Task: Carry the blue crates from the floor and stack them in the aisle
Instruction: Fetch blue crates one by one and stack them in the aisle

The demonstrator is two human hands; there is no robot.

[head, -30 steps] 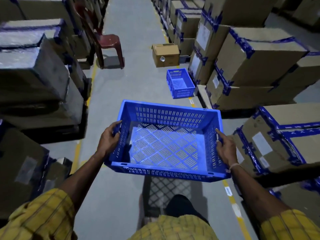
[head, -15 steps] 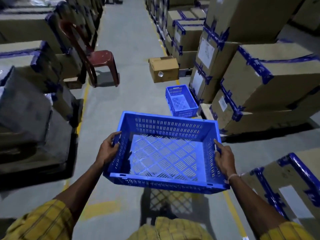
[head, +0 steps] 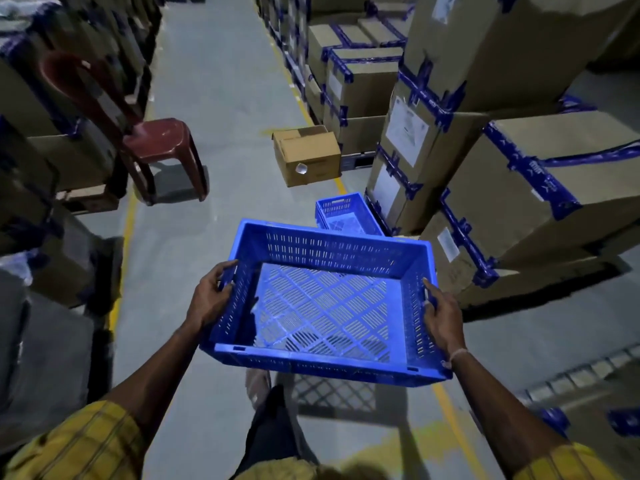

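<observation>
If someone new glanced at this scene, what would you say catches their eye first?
First, the bright blue perforated plastic crate held at centre, left hand and right hand gripping its side rims. Next, a second blue crate on the floor just beyond it, beside tall cardboard boxes on the right.

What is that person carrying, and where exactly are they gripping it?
An empty blue perforated plastic crate. The left hand grips its left side wall at the rim, and the right hand grips its right side wall.
</observation>
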